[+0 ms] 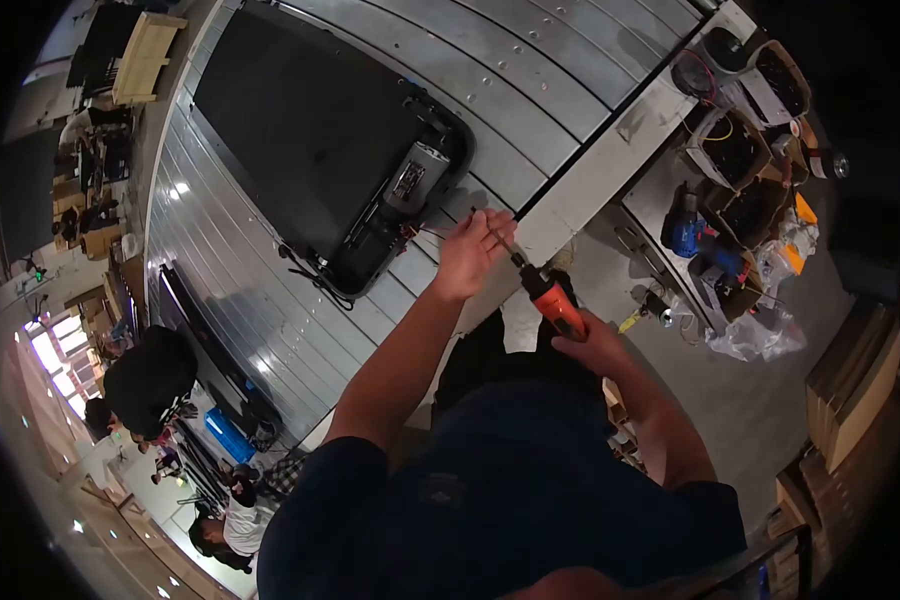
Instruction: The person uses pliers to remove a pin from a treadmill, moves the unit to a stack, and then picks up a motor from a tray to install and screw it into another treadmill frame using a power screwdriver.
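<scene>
My right hand is wrapped round the rear of an orange and black power screwdriver. Its long thin bit points up and left toward my left hand. The fingers of that hand are curled together around the bit's tip; what they pinch is too small to make out. Just beyond lies a long black flat machine, its near end uncovered. Inside that end sit a metal motor-like block and some wires, close to my left fingertips but apart from them.
The machine rests on a slatted metal conveyor table with a pale side rail. At right, a side bench carries several parts bins, a blue power tool and plastic bags. Cardboard stands lower right. Other people are at left.
</scene>
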The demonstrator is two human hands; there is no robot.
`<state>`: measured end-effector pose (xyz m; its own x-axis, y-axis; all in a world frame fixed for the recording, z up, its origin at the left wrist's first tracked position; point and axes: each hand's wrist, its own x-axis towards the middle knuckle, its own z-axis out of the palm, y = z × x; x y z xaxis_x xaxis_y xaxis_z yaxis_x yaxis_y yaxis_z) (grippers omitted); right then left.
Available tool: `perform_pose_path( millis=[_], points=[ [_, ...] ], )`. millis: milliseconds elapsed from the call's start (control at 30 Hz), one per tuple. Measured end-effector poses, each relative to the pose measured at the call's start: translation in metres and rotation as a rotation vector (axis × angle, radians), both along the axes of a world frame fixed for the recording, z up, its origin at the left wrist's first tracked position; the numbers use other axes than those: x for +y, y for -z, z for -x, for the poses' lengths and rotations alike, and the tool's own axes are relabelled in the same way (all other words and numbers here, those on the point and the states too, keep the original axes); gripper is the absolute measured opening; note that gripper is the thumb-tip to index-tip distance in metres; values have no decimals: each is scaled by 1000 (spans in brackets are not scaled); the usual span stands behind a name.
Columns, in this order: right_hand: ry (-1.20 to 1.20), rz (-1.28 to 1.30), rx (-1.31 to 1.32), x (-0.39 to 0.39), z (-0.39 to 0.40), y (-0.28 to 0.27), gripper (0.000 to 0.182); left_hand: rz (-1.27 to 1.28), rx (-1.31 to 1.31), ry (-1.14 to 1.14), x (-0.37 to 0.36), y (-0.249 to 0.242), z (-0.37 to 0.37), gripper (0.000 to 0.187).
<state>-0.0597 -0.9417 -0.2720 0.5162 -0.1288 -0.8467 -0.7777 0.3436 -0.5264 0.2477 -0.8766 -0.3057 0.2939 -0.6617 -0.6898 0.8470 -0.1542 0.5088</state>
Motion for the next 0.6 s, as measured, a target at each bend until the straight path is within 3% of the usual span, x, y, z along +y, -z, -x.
perform_pose_path(
  millis=[100, 167, 400, 600],
  points=[
    [87, 147, -88, -7, -26, 47, 71, -194, -117, -24, -17, 51, -29, 30],
    [-45, 241, -82, -14, -41, 58, 73, -312, -143, -64, -8, 78, -38, 31],
    [-89, 203, -45, 19, -77, 73, 73, -376, -95, -161, 33, 77, -60, 35],
    [-136, 376, 6, 26, -89, 71, 69, -285, -2, -174, 40, 84, -67, 33]
  ],
)
